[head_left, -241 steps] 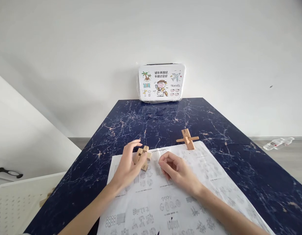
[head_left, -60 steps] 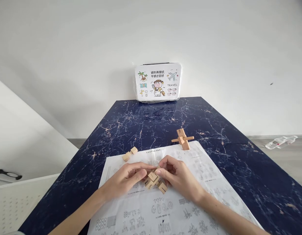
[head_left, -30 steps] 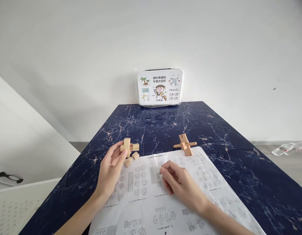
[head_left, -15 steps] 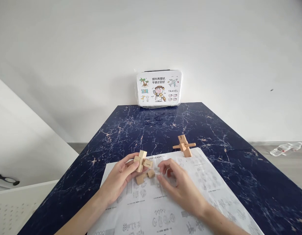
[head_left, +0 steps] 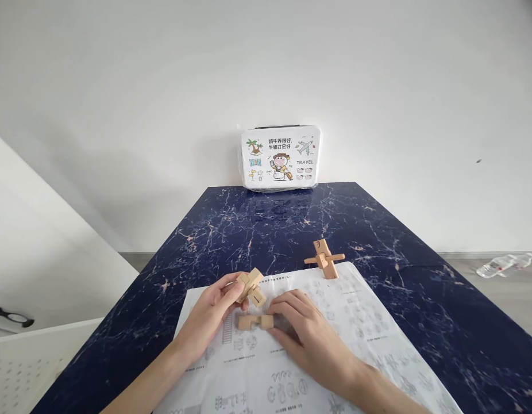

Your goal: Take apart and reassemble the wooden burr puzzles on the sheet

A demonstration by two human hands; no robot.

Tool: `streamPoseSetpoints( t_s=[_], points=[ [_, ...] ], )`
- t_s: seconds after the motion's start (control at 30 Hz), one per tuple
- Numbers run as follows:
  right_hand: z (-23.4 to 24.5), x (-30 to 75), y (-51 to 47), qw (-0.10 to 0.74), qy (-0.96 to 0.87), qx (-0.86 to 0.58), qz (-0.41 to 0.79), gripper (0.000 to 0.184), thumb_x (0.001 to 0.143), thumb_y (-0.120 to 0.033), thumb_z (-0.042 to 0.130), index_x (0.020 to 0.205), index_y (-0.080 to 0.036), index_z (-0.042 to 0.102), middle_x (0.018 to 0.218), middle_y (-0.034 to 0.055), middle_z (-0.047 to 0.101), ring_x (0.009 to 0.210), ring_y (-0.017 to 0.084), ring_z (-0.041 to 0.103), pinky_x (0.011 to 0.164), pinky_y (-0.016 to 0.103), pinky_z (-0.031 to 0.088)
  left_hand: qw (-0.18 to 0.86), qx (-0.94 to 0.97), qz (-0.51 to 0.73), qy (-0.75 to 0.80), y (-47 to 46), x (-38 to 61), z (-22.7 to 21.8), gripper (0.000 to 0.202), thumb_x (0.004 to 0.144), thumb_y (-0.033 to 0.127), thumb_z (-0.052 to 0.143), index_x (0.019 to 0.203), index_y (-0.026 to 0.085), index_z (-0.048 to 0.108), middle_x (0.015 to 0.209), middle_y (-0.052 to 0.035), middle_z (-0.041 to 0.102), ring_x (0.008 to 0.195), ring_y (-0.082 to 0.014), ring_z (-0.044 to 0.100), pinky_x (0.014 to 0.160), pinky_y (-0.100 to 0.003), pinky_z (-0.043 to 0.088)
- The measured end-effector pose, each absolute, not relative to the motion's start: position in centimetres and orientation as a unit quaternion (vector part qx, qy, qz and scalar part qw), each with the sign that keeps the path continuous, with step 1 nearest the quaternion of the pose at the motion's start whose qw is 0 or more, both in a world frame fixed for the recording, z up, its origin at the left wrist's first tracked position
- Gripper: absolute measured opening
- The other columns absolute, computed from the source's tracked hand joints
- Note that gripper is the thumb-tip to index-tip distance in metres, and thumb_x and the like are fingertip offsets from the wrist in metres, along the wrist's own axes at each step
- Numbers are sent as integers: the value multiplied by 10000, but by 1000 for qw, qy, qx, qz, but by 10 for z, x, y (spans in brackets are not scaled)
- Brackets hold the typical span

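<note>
My left hand (head_left: 212, 305) holds a partly joined wooden burr puzzle (head_left: 249, 285) between thumb and fingers. Its interlocked pale bars form a cross, and one bar end carries a dark line mark. Just below lies a separate notched wooden bar (head_left: 245, 322), roughly level, with a cutout in its middle. The thumb and fingertips of my right hand (head_left: 301, 325) close on the right end of that bar, partly covering it. Beneath both hands spreads a printed instruction sheet (head_left: 249, 374).
Another wooden cross-shaped puzzle (head_left: 324, 260), marked with a figure, rests at the sheet's top right edge. A white cartoon-printed case (head_left: 281, 158) leans against the wall at the far end of the dark blue marbled table (head_left: 266, 230). Clear plastic bottles (head_left: 502, 264) lie on the floor at right.
My right hand has come left and down and taken the end of the notched bar, which has turned more level. The puzzle in my left hand has tilted clockwise.
</note>
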State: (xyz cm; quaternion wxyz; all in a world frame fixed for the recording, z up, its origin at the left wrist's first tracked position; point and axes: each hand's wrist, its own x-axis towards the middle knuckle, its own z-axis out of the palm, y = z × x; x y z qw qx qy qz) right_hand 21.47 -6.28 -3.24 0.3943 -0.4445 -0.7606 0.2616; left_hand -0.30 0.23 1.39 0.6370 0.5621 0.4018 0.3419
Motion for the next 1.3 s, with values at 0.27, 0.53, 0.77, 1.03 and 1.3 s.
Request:
streamPoseSetpoints(
  t_s=[0.27,0.53,0.77,1.03,1.3],
  points=[
    [-28,219,-62,415,-667,-490,379,122,1008,-238,554,1111,-227,617,1020,67,705,894,234,632,821,417,527,596,576,342,444,6,-9,6,422,996,559,675,1271,242,710,947,-33,640,924,-207,563,877,-340,449],
    [-19,223,-62,459,-606,-472,446,201,1013,-410,590,1064,-218,617,888,51,693,814,210,628,758,370,502,589,577,343,450,5,-11,6,432,1001,582,658,1288,263,711,947,-30,643,954,-218,575,901,-346,448],
    [-16,226,-64,472,-569,-470,482,354,1042,-547,547,1141,-211,596,768,21,681,759,203,635,718,359,471,579,549,355,487,5,-11,5,506,951,600,710,1354,294,690,1015,-35,703,971,-228,618,955,-366,483],
    [-20,227,-58,538,-505,-452,501,382,1045,-597,547,1103,-220,564,878,31,683,702,169,645,622,317,465,568,592,321,474,2,-11,7,521,986,580,661,1428,305,643,1261,-69,729,1177,-292,649,1079,-434,479],
    [-24,224,-60,529,-531,-491,444,360,1055,-566,560,1184,-232,604,781,-7,643,670,164,622,644,314,480,577,616,307,439,-4,-7,13,430,1014,516,651,1388,305,666,1315,-76,731,1185,-297,677,1026,-424,528]
  ],
)
